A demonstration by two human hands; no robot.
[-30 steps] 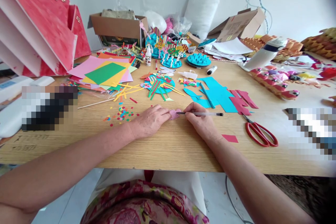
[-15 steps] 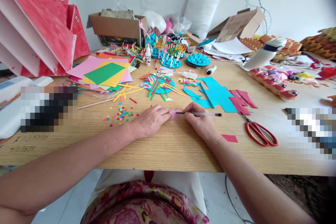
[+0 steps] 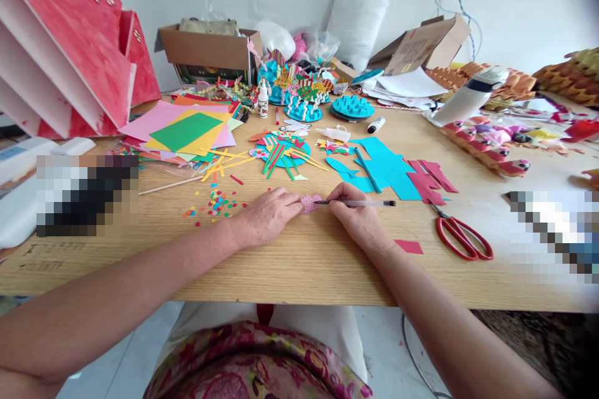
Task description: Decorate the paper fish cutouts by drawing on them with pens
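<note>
A small pink patterned paper cutout [image 3: 309, 204] lies on the table between my hands. The fingers of my left hand [image 3: 272, 215] are pressed together over its left end and hold it down; that end is hidden. My right hand [image 3: 352, 207] grips a slim pen [image 3: 367, 203] with a clear barrel and dark end, its tip touching the cutout's right part. Left of my left hand are scattered coloured paper dots [image 3: 219, 202]. Beyond my hands a blue paper disc [image 3: 302, 153] carries striped and dotted paper fish.
Red-handled scissors [image 3: 463, 238] and a red paper scrap [image 3: 409, 247] lie to the right. Blue paper [image 3: 388, 159], a blue marker [image 3: 368, 169] and coloured sheets [image 3: 187, 131] lie beyond. Glue bottles [image 3: 263, 101], a white tumbler [image 3: 472, 100] and a cardboard box [image 3: 210, 47] stand farther back.
The pen tip has moved very slightly on the pink cutout. Both hands keep nearly the same place and hold.
</note>
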